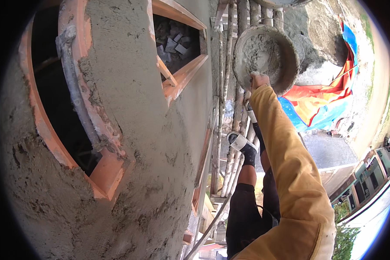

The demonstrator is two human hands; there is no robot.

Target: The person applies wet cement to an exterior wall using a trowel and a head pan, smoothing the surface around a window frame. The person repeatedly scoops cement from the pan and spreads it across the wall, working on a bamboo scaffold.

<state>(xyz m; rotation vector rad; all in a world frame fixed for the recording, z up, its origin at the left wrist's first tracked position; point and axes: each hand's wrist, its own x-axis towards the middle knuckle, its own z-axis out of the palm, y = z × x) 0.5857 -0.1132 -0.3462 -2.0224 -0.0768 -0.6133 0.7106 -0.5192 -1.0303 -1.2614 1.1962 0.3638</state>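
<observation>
Because the bucket (293, 65) rests on the round poles (242, 17) of the platform, its weight appears to be borne by them rather than by the arm. Positioned just beside the grey wall (147, 143) and ahead of the feet, it is, in my judgement, placed for easy reach without a step. The wet grey mortar (264, 52) lies inside, below the rim, where the bucket's wall contains it.

From where I stand, the right hand (259, 80) is at the near rim, its yellow sleeve (286, 143) extending over the legs. Fingers appear curled; whether they clasp the rim, a tool handle or nothing cannot be told, as the hand conceals its own underside. The left hand is out of view, and its condition cannot be reported.

Relative to the grip, the bucket's mouth opens directly beyond the knuckles, with most of the mortar on the far side of the hand. A white shoe (242, 144) stands on the poles nearer the body, presumably for footing. To the bucket's right, apart from the hand, a blue and orange tarpaulin (320, 102) lies crumpled.
</observation>
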